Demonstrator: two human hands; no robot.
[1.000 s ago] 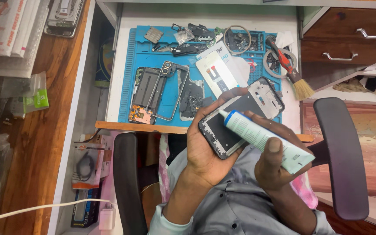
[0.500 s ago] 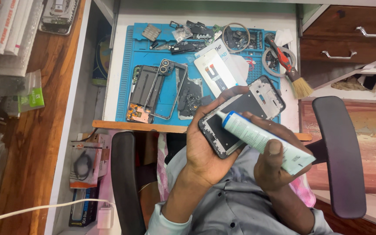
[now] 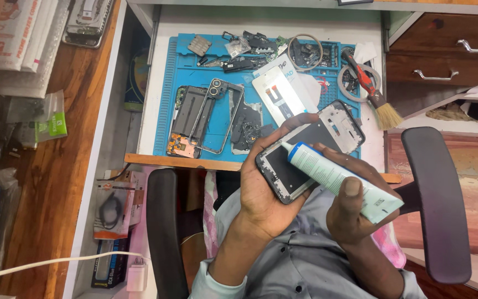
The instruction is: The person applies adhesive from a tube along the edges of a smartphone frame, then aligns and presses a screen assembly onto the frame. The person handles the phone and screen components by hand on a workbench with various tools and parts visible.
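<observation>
Behind, cluttered blue mat (image 3: 167, 94), brush (image 3: 380, 108).

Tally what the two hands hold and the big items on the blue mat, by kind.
Phone frame in left hand: 1
Glue tube in right hand: 1
Phone frames on blue mat: 1
Brush: 1
Tape rings: 2
Total: 6

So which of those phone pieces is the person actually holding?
The dark phone frame cupped in the left hand, with the glue tube from the right hand touching it. The other opened phone lies untouched on the blue mat.
</observation>
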